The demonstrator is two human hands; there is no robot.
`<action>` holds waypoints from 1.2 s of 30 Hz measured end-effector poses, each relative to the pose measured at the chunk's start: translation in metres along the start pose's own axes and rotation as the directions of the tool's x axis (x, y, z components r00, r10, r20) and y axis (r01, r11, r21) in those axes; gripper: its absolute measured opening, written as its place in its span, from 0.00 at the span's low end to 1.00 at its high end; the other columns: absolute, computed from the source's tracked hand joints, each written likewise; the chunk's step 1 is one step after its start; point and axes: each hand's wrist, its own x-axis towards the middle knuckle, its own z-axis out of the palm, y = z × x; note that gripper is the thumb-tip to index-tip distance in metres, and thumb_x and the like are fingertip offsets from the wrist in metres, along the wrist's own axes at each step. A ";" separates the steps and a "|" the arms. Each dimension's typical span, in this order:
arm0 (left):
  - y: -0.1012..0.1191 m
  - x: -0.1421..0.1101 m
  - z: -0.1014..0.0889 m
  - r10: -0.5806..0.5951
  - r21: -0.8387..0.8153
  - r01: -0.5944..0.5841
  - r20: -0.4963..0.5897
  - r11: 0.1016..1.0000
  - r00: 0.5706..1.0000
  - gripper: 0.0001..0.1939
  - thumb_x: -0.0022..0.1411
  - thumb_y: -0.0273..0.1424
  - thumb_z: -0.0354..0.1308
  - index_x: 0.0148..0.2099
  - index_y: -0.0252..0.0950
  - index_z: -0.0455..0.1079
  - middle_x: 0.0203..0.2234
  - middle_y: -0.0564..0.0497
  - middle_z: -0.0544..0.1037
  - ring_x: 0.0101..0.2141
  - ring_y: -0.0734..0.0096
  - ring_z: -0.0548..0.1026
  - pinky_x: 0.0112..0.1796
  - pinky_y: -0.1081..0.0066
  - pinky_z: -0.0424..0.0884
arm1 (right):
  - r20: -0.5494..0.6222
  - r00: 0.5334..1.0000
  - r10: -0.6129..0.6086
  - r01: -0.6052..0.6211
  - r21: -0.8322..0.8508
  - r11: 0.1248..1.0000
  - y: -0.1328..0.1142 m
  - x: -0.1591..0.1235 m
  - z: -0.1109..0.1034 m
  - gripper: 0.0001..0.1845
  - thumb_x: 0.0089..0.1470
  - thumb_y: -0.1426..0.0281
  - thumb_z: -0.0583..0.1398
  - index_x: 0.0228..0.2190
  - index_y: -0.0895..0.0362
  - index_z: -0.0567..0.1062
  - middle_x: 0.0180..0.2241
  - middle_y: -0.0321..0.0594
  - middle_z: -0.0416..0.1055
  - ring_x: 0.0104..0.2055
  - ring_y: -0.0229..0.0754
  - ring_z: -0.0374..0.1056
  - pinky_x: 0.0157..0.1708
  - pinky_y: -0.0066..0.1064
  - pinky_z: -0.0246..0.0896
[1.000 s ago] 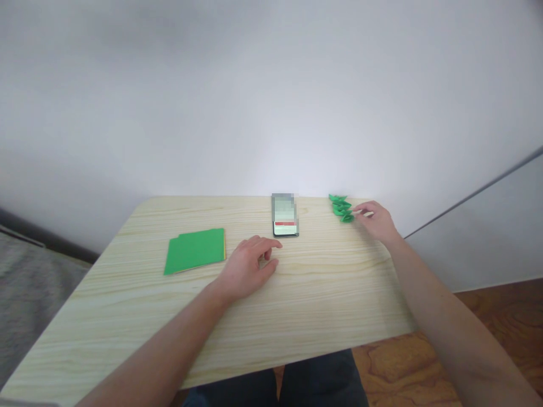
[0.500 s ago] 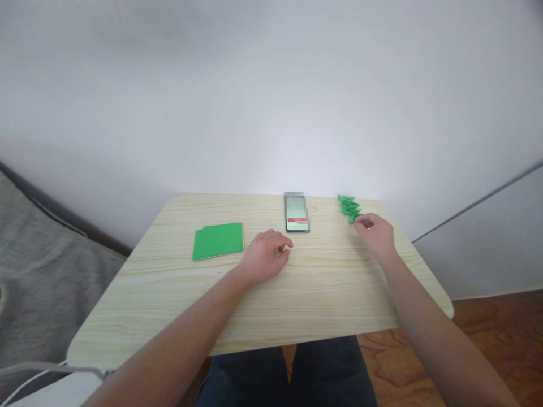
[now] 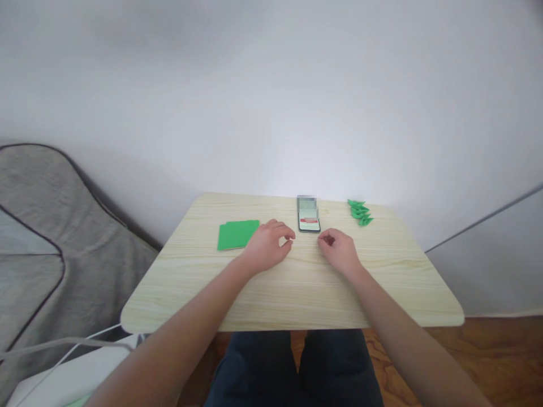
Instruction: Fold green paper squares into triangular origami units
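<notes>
My left hand (image 3: 268, 245) is over the table beside the right edge of a stack of green paper (image 3: 237, 234). Its fingers are curved, with a small gap between thumb and forefinger and nothing in it. Just below the phone (image 3: 309, 220), my right hand (image 3: 338, 250) has its fingers curled and the tips drawn together; I see nothing held in them. Several small folded green paper pieces (image 3: 360, 213) lie in a row near the table's back right, apart from both hands.
The pale wooden table (image 3: 297, 299) stands against a white wall (image 3: 271, 102). To the left is a grey fabric-covered piece (image 3: 97, 265), with a pale cable (image 3: 63, 342) in front of it. My legs are under the table's front edge.
My right hand has left the folded green pieces and moved left toward my left hand, below the phone. The view has shifted left, showing more of the grey fabric.
</notes>
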 end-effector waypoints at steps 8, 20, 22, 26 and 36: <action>-0.077 -0.049 -0.061 -0.391 0.304 0.440 -0.210 0.845 0.896 0.19 0.63 0.35 0.60 0.57 0.42 0.75 0.57 0.45 0.77 0.59 0.46 0.70 0.60 0.49 0.66 | 0.214 0.965 -0.150 0.133 0.095 0.987 -0.059 -0.001 0.042 0.07 0.58 0.68 0.61 0.36 0.53 0.81 0.31 0.37 0.80 0.33 0.42 0.73 0.35 0.33 0.64; -0.106 -0.069 -0.061 -0.553 0.328 0.596 -0.221 0.733 0.803 0.25 0.63 0.47 0.59 0.58 0.42 0.73 0.59 0.43 0.75 0.61 0.43 0.69 0.60 0.46 0.65 | 0.312 0.913 -0.262 0.289 -0.043 0.956 -0.116 0.027 0.107 0.10 0.62 0.62 0.63 0.43 0.51 0.81 0.37 0.38 0.79 0.38 0.44 0.72 0.37 0.33 0.59; -0.107 -0.070 -0.060 -0.541 0.317 0.594 -0.246 0.739 0.804 0.25 0.62 0.46 0.61 0.57 0.42 0.73 0.58 0.44 0.76 0.60 0.44 0.70 0.60 0.48 0.65 | 0.315 0.914 -0.256 0.293 -0.075 0.953 -0.116 0.028 0.110 0.09 0.62 0.62 0.63 0.40 0.51 0.81 0.37 0.39 0.78 0.38 0.44 0.72 0.37 0.33 0.59; -0.106 -0.071 -0.060 -0.521 0.295 0.593 -0.290 0.749 0.802 0.24 0.60 0.45 0.64 0.55 0.42 0.73 0.55 0.44 0.78 0.59 0.45 0.71 0.58 0.48 0.66 | 0.315 0.915 -0.251 0.296 -0.103 0.950 -0.115 0.026 0.111 0.09 0.62 0.62 0.63 0.39 0.52 0.81 0.37 0.40 0.78 0.38 0.45 0.72 0.37 0.34 0.59; -0.108 -0.072 -0.063 -0.474 0.212 0.561 -0.349 0.800 0.808 0.16 0.60 0.35 0.63 0.51 0.43 0.76 0.49 0.48 0.81 0.54 0.52 0.75 0.55 0.54 0.69 | 0.309 0.917 -0.252 0.297 -0.109 0.948 -0.114 0.024 0.115 0.08 0.62 0.64 0.62 0.40 0.52 0.80 0.37 0.41 0.77 0.39 0.45 0.71 0.39 0.35 0.59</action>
